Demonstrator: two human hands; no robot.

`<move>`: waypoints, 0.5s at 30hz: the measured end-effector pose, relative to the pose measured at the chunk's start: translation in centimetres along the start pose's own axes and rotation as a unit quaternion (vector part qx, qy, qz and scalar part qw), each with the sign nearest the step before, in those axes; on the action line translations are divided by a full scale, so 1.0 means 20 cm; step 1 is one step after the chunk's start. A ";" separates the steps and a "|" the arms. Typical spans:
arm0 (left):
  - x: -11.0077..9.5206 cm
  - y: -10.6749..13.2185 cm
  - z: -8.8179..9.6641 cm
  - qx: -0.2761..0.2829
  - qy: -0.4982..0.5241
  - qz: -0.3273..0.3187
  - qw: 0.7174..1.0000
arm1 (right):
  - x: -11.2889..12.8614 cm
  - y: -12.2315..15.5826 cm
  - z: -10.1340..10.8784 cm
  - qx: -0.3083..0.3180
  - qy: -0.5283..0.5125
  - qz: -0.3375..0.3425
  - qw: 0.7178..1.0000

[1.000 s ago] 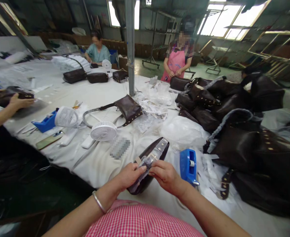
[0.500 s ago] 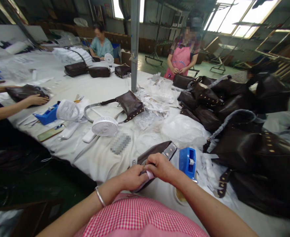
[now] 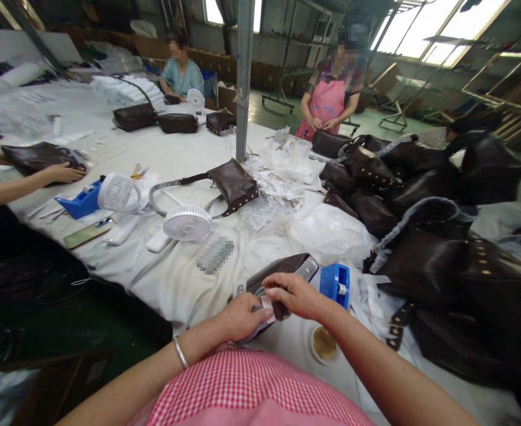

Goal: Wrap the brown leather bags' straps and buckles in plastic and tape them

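A dark brown leather handbag [image 3: 282, 267] lies tilted on the table right in front of me, with clear film around a metal-studded strap end. My left hand [image 3: 245, 316] grips its near side, thumb pressed beside a small pale pink piece [image 3: 267, 309] at the bag's opening. Over the same opening hovers or rests my right hand [image 3: 296, 294], its fingers stretched and apart from the thumb; whether the fingertips touch the bag is hard to tell. Beyond my right hand stands a blue tape dispenser [image 3: 335, 285]. Below it sits a small round tub [image 3: 324, 344] of brownish stuff.
Brown bags [image 3: 420, 177] are piled on the right, near crumpled plastic wrap [image 3: 331, 231]. Another studded bag [image 3: 232, 183], a white fan [image 3: 187, 222] and a phone [image 3: 89, 232] lie ahead. A metal post [image 3: 243, 89] rises mid-table. A co-worker's hand [image 3: 67, 173] handles a bag at left.
My right hand has loosened from its pinch at the bag's opening, its fingers now stretched out. The pale pink piece shows more fully, and the tub has come into clearer view.
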State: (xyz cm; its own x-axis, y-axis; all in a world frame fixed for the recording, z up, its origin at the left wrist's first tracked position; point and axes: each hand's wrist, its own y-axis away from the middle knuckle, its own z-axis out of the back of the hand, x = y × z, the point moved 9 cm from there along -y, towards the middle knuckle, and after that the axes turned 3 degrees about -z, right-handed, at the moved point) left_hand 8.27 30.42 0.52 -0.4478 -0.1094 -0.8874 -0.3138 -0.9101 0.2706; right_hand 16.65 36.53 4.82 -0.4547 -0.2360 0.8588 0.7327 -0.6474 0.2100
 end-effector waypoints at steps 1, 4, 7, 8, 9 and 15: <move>0.00 0.00 0.00 -0.002 -0.001 -0.003 1.000 | 0.03 -0.01 0.00 0.031 0.026 0.018 0.999; -0.02 0.00 -0.01 0.002 -0.001 -0.015 1.000 | 0.11 -0.02 -0.02 0.112 0.119 0.064 0.985; -0.01 0.00 -0.02 0.007 -0.005 -0.021 1.000 | 0.12 -0.06 -0.05 0.146 0.203 0.062 0.966; -0.01 0.00 -0.02 0.007 -0.009 -0.021 1.000 | 0.11 -0.08 -0.06 0.153 0.219 0.052 0.962; 0.00 0.00 -0.02 0.006 -0.013 -0.021 1.000 | 0.09 -0.09 -0.07 0.159 0.229 0.043 0.959; 0.04 0.00 -0.03 -0.001 -0.029 -0.012 1.000 | 0.08 -0.13 -0.12 0.157 0.276 0.036 0.948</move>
State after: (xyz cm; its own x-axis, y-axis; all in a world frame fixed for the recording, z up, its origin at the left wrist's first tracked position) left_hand 8.33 30.05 -0.40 -0.4876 -0.0648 -0.8707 -0.3226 -0.9133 0.2486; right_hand 12.88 36.14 4.54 -0.5305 -0.6704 0.5188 0.8466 -0.3882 0.3640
